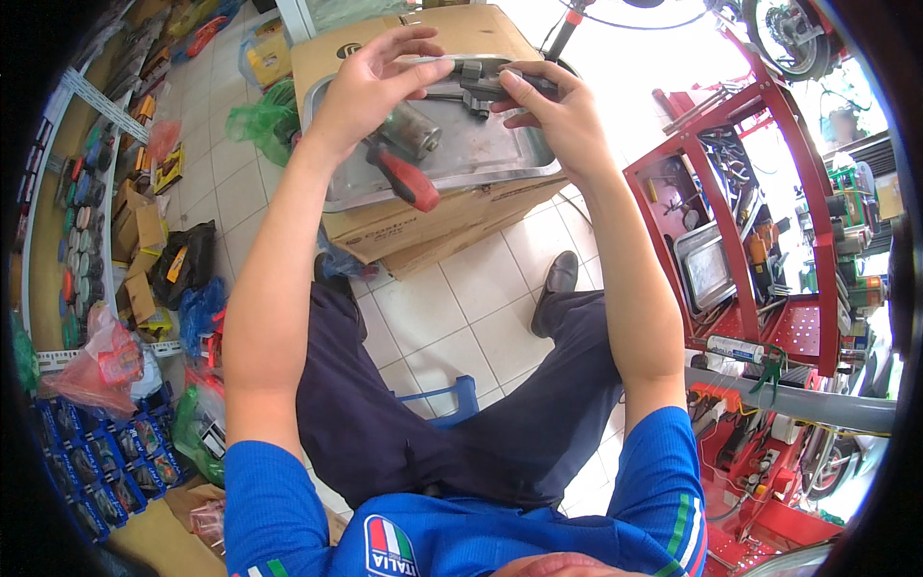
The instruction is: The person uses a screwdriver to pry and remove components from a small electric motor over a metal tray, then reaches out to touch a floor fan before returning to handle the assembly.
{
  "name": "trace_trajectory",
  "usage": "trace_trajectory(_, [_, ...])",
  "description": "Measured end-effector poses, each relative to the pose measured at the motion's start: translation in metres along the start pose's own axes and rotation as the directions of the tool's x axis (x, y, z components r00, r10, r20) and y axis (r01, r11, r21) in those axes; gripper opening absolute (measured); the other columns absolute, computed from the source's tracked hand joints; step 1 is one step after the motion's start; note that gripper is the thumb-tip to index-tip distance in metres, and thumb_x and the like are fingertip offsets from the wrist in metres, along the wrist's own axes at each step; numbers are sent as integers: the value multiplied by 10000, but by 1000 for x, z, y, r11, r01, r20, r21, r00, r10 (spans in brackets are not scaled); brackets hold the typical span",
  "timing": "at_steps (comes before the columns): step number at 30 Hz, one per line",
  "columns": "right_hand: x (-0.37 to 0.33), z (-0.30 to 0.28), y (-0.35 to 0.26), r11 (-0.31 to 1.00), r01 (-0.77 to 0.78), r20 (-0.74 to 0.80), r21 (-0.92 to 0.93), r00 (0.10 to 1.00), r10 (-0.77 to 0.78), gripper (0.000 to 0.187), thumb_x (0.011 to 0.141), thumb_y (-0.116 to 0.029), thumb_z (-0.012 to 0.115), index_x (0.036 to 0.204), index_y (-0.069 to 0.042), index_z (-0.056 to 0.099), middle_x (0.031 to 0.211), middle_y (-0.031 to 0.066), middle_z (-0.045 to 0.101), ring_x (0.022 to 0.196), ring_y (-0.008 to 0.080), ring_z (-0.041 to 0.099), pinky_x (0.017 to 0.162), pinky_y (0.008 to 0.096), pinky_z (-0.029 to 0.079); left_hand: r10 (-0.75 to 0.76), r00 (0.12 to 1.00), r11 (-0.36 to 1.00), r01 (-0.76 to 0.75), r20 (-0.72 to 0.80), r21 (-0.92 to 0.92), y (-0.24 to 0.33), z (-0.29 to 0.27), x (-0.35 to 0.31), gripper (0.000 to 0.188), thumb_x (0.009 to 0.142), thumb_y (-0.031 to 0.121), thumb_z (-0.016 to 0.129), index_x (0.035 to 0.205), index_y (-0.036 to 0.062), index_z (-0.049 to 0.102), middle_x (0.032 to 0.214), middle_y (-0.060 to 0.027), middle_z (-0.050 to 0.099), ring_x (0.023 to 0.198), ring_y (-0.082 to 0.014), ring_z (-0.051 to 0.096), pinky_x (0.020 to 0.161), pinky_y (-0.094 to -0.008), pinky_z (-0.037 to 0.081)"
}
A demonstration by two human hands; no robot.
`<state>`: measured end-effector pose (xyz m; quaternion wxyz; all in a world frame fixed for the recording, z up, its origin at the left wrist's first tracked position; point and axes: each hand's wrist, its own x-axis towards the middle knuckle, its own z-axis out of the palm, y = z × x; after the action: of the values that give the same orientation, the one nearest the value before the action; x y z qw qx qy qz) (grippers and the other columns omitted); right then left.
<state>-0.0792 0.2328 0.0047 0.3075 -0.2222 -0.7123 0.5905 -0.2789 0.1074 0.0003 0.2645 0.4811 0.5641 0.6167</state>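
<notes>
both hands, left hand (370, 82) and right hand (558, 111), clamp a grey metal part (473, 85) above the steel tray (500, 159), near its far rim; red-handled screwdriver (404, 178) lies inside.

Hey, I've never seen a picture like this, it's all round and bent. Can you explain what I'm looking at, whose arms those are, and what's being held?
This is one view from a wide fisheye camera worn on a person's head, looking down, so straight edges curve. The bare arms belong to the wearer, who sits on a blue stool over a tiled floor. The left hand and right hand together hold a small grey metal part above a metal tray. The tray rests on a cardboard box and holds a red-handled screwdriver and a metal cylinder. A red tool cart stands to the right.
</notes>
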Motion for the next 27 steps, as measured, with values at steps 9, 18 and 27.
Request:
trace_trajectory(9, [0,1,1,1000,5,-10,-29,1000,-5,376,970,-255,711,1189,45,648,1019,140,713,885,195,728,725,283,598,-115,993,992,115,0,42,0,-1,-1,411,1013,405,620,1264,83,665,950,-26,659,829,-120,661,823,-261,541])
trace_trajectory(18, [0,3,4,998,25,6,-49,1000,-25,353,970,-249,710,1182,30,662,1012,137,717,884,190,728,725,273,599,-100,995,995,100,-28,-7,-4,-6,2,410,968,346,703,1272,75,661,1021,-48,687,867,-120,667,818,-252,538])
trace_trajectory(27, [0,4,3,1000,14,-8,-21,1000,-14,386,941,-224,746,1176,70,658,1030,132,720,859,178,736,696,266,588,-129,992,991,129,1,33,3,-1,-3,445,978,381,684,1303,81,640,996,-23,681,889,-126,663,850,-264,539])
